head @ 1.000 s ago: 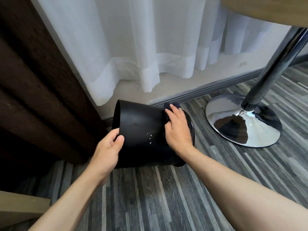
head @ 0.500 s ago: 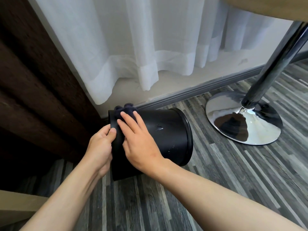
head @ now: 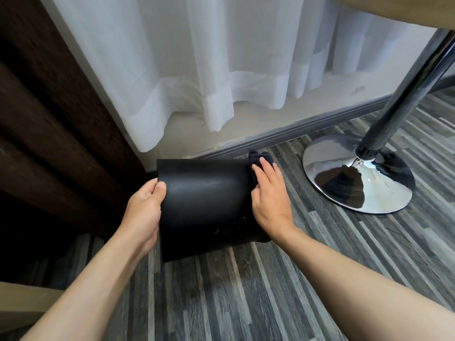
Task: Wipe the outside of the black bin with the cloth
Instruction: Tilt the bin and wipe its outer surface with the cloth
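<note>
The black bin [head: 204, 205] lies on its side on the grey plank floor, close to the wall. My left hand [head: 144, 212] grips its left end, thumb on the outer wall. At the bin's right end my right hand [head: 270, 195] presses a dark cloth [head: 257, 158] against the surface. Only a bunched corner of the cloth shows above my fingers; the remainder is under my palm. A few pale specks mark the bin's lower right side.
A chrome table base [head: 357, 173] with its slanted pole [head: 403, 94] stands to the right. A white sheer curtain [head: 197, 70] hangs behind, a dark brown curtain [head: 49, 119] on the left. A wooden edge [head: 22, 299] sits at the lower left.
My right hand has slid the cloth from the bin's left end across to its right end. My left hand stays on the left end, and the bin has turned slightly.
</note>
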